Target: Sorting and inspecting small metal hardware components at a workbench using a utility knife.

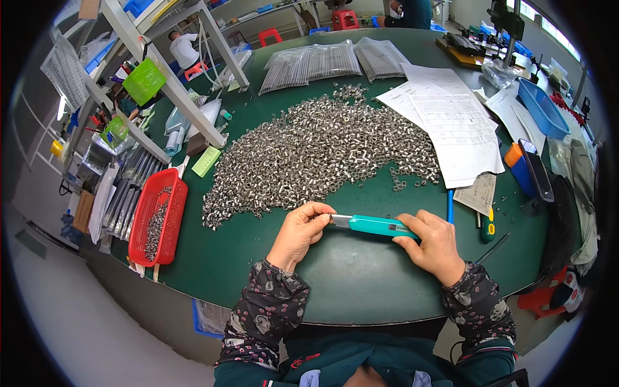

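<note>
At the green table point(222, 271), a red basket point(176, 216) holds metal pieces point(155, 233).

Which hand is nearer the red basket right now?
Left. The left hand is to the right of the red basket, at the metal end of the teal cutter; the right hand is farther right, gripping the cutter's other end.

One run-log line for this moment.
left hand: at tip of silver blade | right hand: gripping teal utility knife | ahead: heaped small metal rings
</note>
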Action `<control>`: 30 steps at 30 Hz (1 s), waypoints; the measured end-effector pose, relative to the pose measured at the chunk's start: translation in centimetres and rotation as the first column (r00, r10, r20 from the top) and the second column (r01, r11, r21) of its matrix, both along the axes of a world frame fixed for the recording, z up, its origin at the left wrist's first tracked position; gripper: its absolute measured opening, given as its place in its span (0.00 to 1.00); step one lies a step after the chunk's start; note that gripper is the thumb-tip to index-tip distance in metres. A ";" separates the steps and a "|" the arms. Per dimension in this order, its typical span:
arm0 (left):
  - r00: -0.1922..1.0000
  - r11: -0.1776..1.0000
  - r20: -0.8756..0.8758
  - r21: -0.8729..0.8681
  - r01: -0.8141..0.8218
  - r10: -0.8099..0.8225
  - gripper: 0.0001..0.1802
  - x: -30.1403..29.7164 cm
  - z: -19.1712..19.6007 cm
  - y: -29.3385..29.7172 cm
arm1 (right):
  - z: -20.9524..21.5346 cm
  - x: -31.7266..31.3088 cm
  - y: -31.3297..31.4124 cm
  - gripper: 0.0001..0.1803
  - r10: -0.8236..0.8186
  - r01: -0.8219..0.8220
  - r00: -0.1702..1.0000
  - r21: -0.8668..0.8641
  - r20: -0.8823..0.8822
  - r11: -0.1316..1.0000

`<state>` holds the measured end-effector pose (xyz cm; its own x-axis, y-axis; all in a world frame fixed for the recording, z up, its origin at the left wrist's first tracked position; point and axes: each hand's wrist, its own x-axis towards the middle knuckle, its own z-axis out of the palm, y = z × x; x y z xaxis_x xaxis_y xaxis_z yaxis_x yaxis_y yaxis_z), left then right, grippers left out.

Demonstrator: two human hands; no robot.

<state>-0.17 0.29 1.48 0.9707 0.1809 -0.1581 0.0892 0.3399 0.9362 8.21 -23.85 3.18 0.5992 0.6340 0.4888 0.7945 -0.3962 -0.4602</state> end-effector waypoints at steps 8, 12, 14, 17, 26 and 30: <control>0.998 0.990 0.023 -0.130 -0.047 0.050 0.07 0.1 -0.5 -0.1 | 0.2 0.6 0.2 0.16 -0.056 0.038 0.986 0.112 0.159 0.993; 0.998 0.988 0.042 -0.154 -0.031 0.038 0.06 0.2 -0.7 0.2 | 0.0 0.8 -0.1 0.19 -0.101 0.101 0.970 0.011 0.219 0.995; 0.999 0.983 0.043 -0.180 -0.023 0.032 0.06 0.1 -0.6 0.2 | 0.0 0.9 -0.1 0.20 -0.084 0.114 0.965 -0.112 0.247 0.987; 0.999 0.980 0.038 -0.197 -0.024 0.032 0.06 0.1 -0.5 0.2 | 0.6 0.7 -0.1 0.20 -0.143 0.136 0.945 0.043 0.296 0.990; 0.997 0.958 0.045 -0.283 -0.046 0.061 0.08 0.1 -0.1 -0.1 | 0.2 0.5 0.1 0.18 -0.064 0.065 0.988 -0.006 0.140 0.998; 0.997 0.971 0.048 -0.232 -0.055 0.068 0.08 0.1 -0.6 0.2 | -0.1 0.3 0.1 0.16 -0.018 0.019 1.000 0.021 -0.009 1.000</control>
<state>-0.07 0.45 0.88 0.9673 0.2054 -0.1488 0.0116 0.5502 0.8349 8.50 -23.74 3.13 0.6151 0.6126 0.4963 0.7830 -0.4010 -0.4755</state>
